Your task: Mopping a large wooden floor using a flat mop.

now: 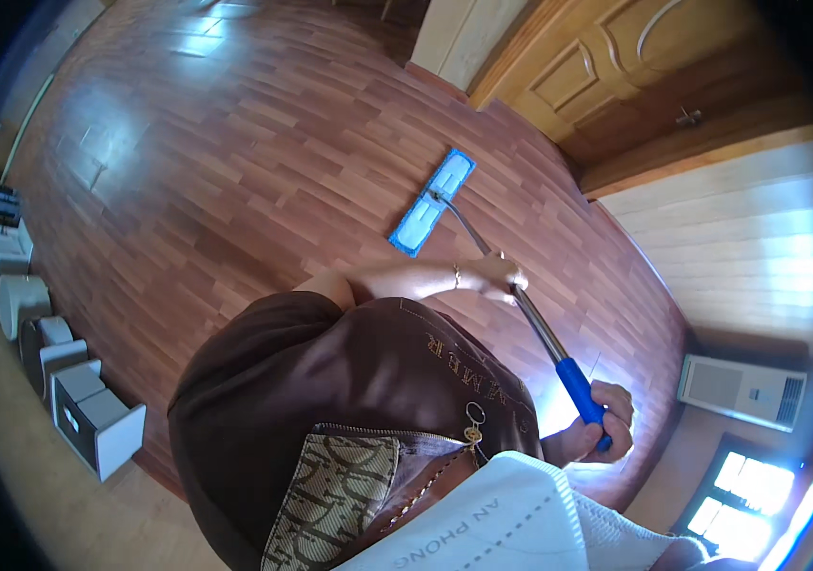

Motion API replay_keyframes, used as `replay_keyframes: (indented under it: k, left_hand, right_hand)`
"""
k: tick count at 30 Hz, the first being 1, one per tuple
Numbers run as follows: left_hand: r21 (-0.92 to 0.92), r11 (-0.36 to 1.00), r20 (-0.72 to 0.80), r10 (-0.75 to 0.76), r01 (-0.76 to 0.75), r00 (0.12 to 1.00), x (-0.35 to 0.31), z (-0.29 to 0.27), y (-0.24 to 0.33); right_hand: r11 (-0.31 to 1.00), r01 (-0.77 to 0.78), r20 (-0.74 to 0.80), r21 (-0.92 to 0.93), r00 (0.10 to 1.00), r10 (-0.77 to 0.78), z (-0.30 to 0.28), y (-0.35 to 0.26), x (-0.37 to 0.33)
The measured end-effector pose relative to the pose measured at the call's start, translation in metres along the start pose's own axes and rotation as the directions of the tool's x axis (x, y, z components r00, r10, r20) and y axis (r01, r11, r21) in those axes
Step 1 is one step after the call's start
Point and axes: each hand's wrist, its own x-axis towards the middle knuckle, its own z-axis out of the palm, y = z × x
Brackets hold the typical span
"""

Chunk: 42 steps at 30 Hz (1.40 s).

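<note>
A flat floor mop lies with its blue-edged rectangular head on the wood-look floor. From the head's middle a metal pole slants toward me and ends in a blue grip. My left hand, with a bracelet at its wrist, is closed round the pole partway up. Higher on the mop, my right hand wraps the end of the blue grip.
Reddish-brown plank flooring spreads around the mop. A carved wooden door stands at the far right. A white floor-standing air conditioner is by the right wall, near a bright window. Several furniture pieces, including a white-and-dark cabinet, line the left.
</note>
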Motion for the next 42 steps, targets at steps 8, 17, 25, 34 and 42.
replay_keyframes:
  k: [8,17,25,34,42]
  left_hand:
    - [0.008,0.983,-0.378,-0.168,0.185,0.91,-0.043,-0.056,-0.073]
    - [-0.188,0.882,-0.651,-0.441,0.432,0.617,-0.147,-0.09,-0.136]
    - [-0.228,0.758,-0.772,-0.523,0.611,0.36,-0.244,-0.079,-0.147]
    - [-0.374,0.638,-0.867,-0.498,0.673,-0.009,-0.306,-0.025,-0.102]
    - [-0.261,0.689,-0.934,-0.358,0.676,0.003,-0.315,-0.022,0.016]
  right_hand:
    - [0.951,-0.065,0.276,0.301,0.961,-0.022,0.06,0.069,0.018]
    - [0.826,-0.123,0.516,0.551,0.828,-0.221,0.154,0.095,0.028]
    - [0.577,-0.316,0.567,0.753,0.757,-0.325,0.227,0.096,0.006]
    - [0.274,-0.416,0.494,0.867,0.656,-0.571,0.253,0.072,0.03]
    - [0.165,-0.537,0.509,0.827,0.59,-0.627,0.234,0.059,0.062]
